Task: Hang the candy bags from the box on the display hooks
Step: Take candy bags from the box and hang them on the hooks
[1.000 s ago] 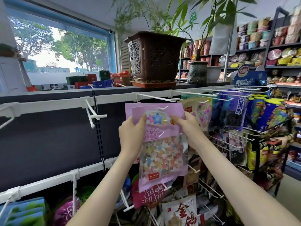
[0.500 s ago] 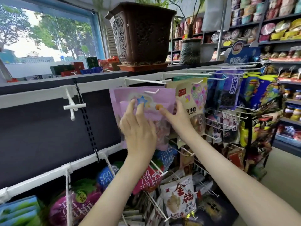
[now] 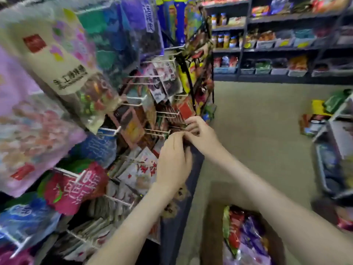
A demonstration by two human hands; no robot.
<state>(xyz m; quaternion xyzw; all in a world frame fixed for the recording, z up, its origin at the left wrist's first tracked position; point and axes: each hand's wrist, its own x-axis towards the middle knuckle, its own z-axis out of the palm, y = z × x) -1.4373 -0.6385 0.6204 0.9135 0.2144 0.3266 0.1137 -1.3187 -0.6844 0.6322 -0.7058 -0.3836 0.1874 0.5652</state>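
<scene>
The view is blurred. The purple star-candy bag (image 3: pixel 28 131) hangs on a hook at the far left, with no hand on it. Low on the rack's right end, my left hand (image 3: pixel 174 159) and my right hand (image 3: pixel 202 134) meet at a white hook (image 3: pixel 158 131). Their fingertips pinch the top of a dark snack bag (image 3: pixel 175 199) that hangs below my left hand. The cardboard box (image 3: pixel 212 217) stands on the floor at the bottom, holding purple and red candy bags (image 3: pixel 246 238).
Many snack bags hang on white hooks across the rack (image 3: pixel 133 104). Stocked shelves (image 3: pixel 277 46) line the far wall. A low shelf unit (image 3: pixel 336 131) with goods stands at the right. Beige floor (image 3: pixel 257 121) lies between them.
Both hands have let go of the purple bag, which now hangs on its hook. They moved down and right to a lower hook, and my view swung down and right.
</scene>
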